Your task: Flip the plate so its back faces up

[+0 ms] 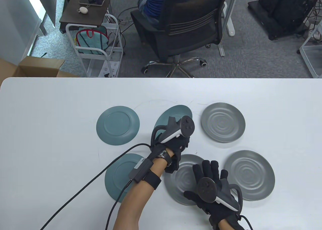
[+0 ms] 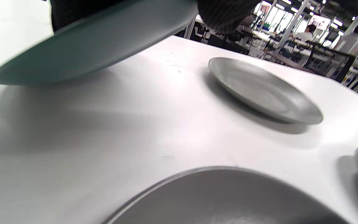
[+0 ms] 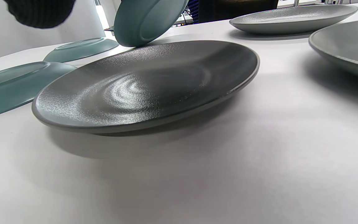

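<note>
My left hand (image 1: pixel 177 143) grips a teal plate (image 1: pixel 176 114) by its near edge and holds it tilted, far edge toward the table. That plate also shows in the left wrist view (image 2: pixel 98 43) and in the right wrist view (image 3: pixel 148 21), where its foot ring faces the camera. My right hand (image 1: pixel 211 177) is open with fingers spread over the right part of a grey plate (image 1: pixel 185 182), which lies face up (image 3: pixel 148 87). I cannot tell whether the fingers touch it.
Two teal plates lie back up at the left (image 1: pixel 117 125) (image 1: pixel 120 175). Two more grey plates lie face up at the right (image 1: pixel 222 122) (image 1: pixel 249 175). The white table's (image 1: pixel 50 139) far edge runs behind the plates, with an office chair (image 1: pixel 186 26) beyond it.
</note>
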Motion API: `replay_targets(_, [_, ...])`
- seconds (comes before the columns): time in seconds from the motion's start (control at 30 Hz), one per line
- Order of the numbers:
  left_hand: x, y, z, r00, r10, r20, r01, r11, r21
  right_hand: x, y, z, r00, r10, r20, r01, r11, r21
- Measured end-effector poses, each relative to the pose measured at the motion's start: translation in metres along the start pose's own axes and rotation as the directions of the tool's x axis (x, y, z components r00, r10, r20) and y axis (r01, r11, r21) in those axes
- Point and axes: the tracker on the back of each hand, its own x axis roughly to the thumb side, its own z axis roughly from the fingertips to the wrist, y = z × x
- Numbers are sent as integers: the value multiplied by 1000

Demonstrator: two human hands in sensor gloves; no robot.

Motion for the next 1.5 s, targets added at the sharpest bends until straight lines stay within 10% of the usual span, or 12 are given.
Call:
replay_targets(0.4, [-10,23,11,941,335,56,-338,939,60,-1,0,1,1000,-11,2,11,1000,-5])
replay_targets(0.8, [-56,33,14,698,715,45,-714,689,130,0,0,1,1000,-11,7,11,1000,-1])
replay_targets(1.23, [-121,16,16,546,832,-95,-792,550,264,1,1,1,1000,-8,8,8,1000,-1])
replay_targets(1.5, [-145,-10,14,547,800,-248,-744,600,294,2,1,0,1000,-5,9,5,1000,6])
